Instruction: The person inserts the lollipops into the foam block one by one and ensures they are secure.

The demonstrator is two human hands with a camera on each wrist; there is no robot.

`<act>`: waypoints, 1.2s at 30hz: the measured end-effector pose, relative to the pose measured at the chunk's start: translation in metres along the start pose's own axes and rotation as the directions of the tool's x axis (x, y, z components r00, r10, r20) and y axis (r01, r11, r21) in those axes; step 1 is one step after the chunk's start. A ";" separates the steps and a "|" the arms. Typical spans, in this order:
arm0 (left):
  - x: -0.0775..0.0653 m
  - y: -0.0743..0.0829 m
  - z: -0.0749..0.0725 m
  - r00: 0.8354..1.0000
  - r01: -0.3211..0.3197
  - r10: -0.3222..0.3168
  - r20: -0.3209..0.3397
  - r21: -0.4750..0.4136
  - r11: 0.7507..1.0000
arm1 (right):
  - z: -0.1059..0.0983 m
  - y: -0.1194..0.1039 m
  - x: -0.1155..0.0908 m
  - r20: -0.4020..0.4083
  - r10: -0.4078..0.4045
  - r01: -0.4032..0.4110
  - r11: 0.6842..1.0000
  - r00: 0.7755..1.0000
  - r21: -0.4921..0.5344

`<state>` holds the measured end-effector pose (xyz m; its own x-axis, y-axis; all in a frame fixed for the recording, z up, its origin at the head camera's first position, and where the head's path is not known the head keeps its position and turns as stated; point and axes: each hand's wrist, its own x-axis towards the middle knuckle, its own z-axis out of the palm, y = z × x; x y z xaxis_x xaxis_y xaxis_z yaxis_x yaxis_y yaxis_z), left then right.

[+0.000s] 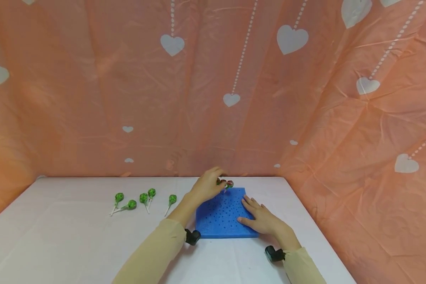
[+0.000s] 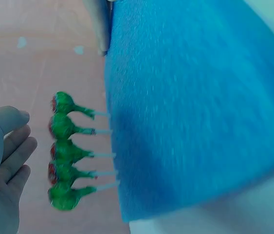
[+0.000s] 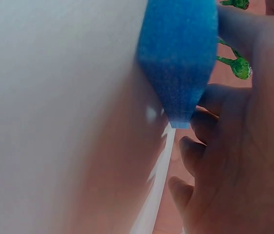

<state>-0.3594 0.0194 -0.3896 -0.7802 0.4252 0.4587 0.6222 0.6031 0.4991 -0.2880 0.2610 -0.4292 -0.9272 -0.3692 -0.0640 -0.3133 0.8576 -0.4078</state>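
A blue foam block (image 1: 221, 215) dotted with small holes lies on the table. Along its far edge stands a row of lollipops (image 2: 63, 151) in green and red wrappers, their white sticks in the foam. My left hand (image 1: 207, 186) is over the far edge, hiding part of that row in the head view. In the left wrist view the left hand (image 2: 3, 161) is apart from the lollipops, its fingers loosely bent around nothing. My right hand (image 1: 264, 220) rests with spread fingers on the right side of the block.
Several loose green lollipops (image 1: 143, 198) lie on the white tabletop (image 1: 64, 236), left of the block. An orange curtain (image 1: 198, 118) with white hearts hangs behind the table and along its right side.
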 end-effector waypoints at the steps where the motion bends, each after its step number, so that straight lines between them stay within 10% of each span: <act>1: -0.002 -0.001 -0.003 1.000 -0.001 0.001 -0.011 -0.004 1.000 | 0.000 0.000 0.000 0.000 0.000 0.000 1.000 1.000 0.001; 23: -0.066 -0.044 -0.070 0.954 0.048 -0.067 -0.293 -0.069 0.996 | 0.000 0.000 0.000 0.013 0.015 -0.015 1.000 1.000 0.006; 36: -0.092 -0.077 -0.091 0.957 0.267 -0.265 -0.120 0.002 0.964 | 0.001 -0.001 0.001 0.014 0.002 -0.003 1.000 1.000 0.004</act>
<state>-0.3298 -0.1271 -0.4031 -0.9037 0.1658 0.3947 0.3907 0.6964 0.6020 -0.2882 0.2597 -0.4302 -0.9249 -0.3721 -0.0781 -0.3101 0.8571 -0.4113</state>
